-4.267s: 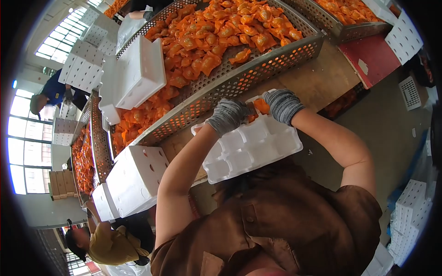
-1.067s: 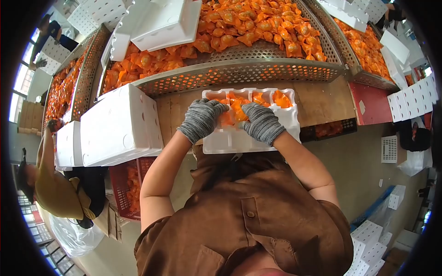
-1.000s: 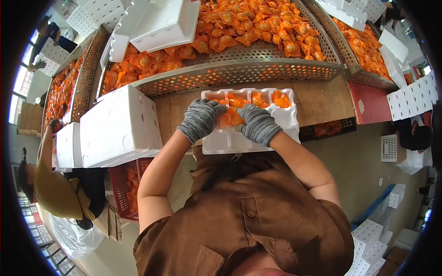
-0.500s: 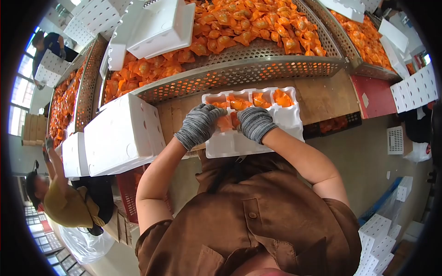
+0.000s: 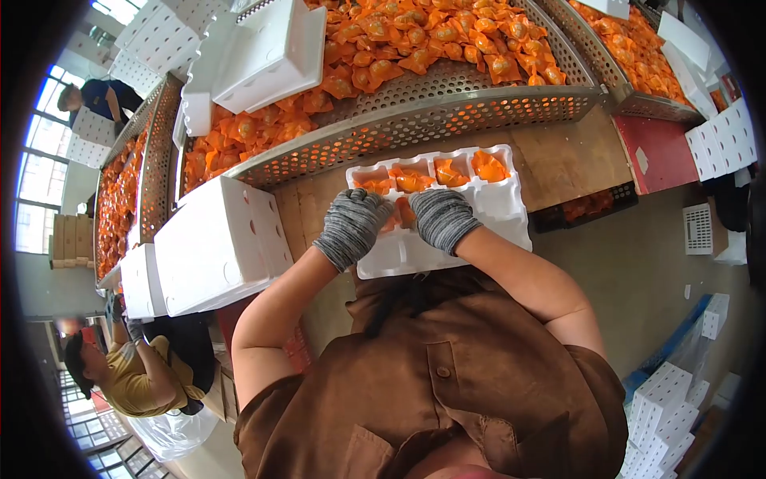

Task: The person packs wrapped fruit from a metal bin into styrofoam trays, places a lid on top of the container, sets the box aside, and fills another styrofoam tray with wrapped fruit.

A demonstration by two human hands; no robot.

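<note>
A white foam tray [image 5: 507,209] with square compartments lies at the wooden table's front edge. Its back row holds several orange-wrapped pieces [image 5: 412,180]. My left hand [image 5: 353,227], in a grey knit glove, has its fingers curled at the second row on the left. Close beside it, my gloved right hand [image 5: 444,218] is also closed over that row. Orange wrapping [image 5: 405,212] shows between the two hands; both sets of fingertips are at it, and their exact hold is partly hidden.
Behind the tray stands a perforated metal bin [image 5: 479,112] heaped with orange-wrapped pieces, a white foam box [image 5: 263,60] resting on it. A large white foam box [image 5: 219,247] is at the left. Two people work at the left, one in a yellow shirt [image 5: 144,379].
Since the oldest frame, orange pieces show in the tray's back row and my hands have moved to the second row. Lately my hands barely move; the person in yellow has drawn their arms in.
</note>
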